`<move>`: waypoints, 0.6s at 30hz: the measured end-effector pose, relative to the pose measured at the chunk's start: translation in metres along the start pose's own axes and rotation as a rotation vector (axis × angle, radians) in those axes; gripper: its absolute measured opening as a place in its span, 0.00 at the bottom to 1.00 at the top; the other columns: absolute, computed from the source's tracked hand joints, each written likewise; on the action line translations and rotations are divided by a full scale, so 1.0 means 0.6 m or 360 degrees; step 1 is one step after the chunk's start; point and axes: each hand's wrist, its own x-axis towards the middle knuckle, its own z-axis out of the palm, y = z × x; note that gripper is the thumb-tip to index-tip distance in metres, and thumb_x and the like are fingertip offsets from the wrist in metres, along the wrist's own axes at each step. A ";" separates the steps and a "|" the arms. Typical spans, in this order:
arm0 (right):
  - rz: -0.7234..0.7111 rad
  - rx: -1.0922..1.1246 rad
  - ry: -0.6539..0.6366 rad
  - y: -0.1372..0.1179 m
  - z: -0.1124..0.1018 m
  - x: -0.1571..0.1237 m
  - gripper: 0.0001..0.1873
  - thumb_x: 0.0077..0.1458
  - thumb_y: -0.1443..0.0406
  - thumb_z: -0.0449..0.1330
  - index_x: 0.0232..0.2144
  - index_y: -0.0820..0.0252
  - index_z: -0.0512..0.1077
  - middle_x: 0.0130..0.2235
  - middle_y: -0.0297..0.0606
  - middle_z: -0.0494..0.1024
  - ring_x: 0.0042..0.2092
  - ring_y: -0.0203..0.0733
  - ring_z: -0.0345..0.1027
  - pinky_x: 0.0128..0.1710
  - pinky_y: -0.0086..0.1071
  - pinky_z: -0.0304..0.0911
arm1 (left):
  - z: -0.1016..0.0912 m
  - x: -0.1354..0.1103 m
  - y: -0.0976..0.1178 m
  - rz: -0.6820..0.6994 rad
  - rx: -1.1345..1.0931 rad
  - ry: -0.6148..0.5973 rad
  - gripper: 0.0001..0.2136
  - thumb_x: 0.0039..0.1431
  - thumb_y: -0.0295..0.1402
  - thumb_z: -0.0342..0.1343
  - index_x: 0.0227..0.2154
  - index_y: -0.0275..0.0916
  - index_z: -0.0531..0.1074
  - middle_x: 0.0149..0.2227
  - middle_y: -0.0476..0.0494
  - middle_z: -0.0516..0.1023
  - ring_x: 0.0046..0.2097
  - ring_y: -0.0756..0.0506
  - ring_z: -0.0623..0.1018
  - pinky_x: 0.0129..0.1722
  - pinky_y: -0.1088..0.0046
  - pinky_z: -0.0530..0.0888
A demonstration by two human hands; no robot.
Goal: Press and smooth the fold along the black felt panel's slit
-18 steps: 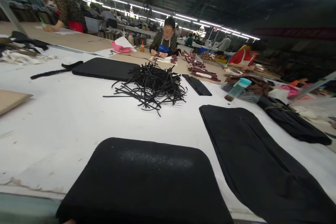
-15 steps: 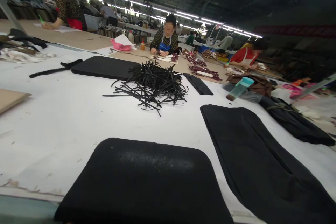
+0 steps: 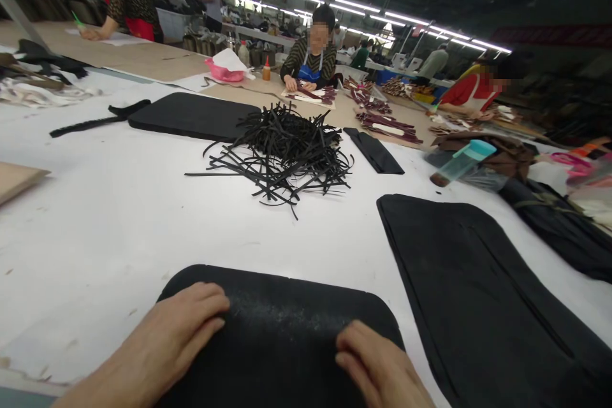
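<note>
A black rounded fabric panel (image 3: 282, 325) lies on the white table (image 3: 109, 229) right in front of me. My left hand (image 3: 176, 331) rests flat on its left part, fingers stretched out and together. My right hand (image 3: 377, 366) lies on its right part, fingers extended, holding nothing. A larger black panel (image 3: 482, 306) lies to the right. A heap of thin black strips (image 3: 287, 153) sits beyond, mid-table.
Another black panel (image 3: 191, 116) and a long black strip (image 3: 90, 122) lie at the far left. A teal-capped bottle (image 3: 459, 164) lies on its side at the right. Several other people work at tables behind, one seated in a striped top (image 3: 310, 60).
Both my hands have come into view from below and now lie on the near black panel. The camera has tilted down slightly.
</note>
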 end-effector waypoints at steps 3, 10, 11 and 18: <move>-0.0060 -0.0121 0.0184 -0.016 0.000 0.075 0.10 0.56 0.72 0.53 0.39 0.55 0.69 0.43 0.39 0.73 0.42 0.46 0.67 0.43 0.39 0.63 | 0.012 0.071 0.009 0.0053 0.0000 -0.0127 0.12 0.58 0.28 0.47 0.41 0.46 0.70 0.48 0.48 0.72 0.49 0.45 0.71 0.50 0.68 0.69; -0.0015 -0.0135 0.0103 -0.030 0.005 0.143 0.14 0.50 0.72 0.62 0.40 0.55 0.69 0.40 0.38 0.72 0.42 0.49 0.65 0.43 0.40 0.61 | 0.041 0.115 0.027 0.0027 0.0099 -0.0308 0.15 0.59 0.23 0.40 0.44 0.41 0.68 0.46 0.42 0.70 0.48 0.42 0.68 0.49 0.60 0.69; -0.0010 -0.0111 0.0084 -0.030 0.005 0.144 0.13 0.50 0.71 0.63 0.39 0.55 0.69 0.39 0.38 0.72 0.42 0.48 0.64 0.42 0.39 0.61 | 0.041 0.117 0.029 0.0025 0.0101 -0.0324 0.15 0.59 0.23 0.39 0.43 0.41 0.68 0.45 0.42 0.70 0.47 0.42 0.68 0.48 0.60 0.69; -0.0008 0.0042 -0.0050 -0.022 0.010 0.149 0.07 0.51 0.66 0.65 0.29 0.57 0.68 0.32 0.32 0.71 0.37 0.42 0.63 0.38 0.34 0.57 | 0.042 0.130 0.025 0.0021 0.0004 -0.0420 0.13 0.62 0.26 0.39 0.38 0.40 0.69 0.39 0.43 0.69 0.43 0.42 0.67 0.45 0.60 0.67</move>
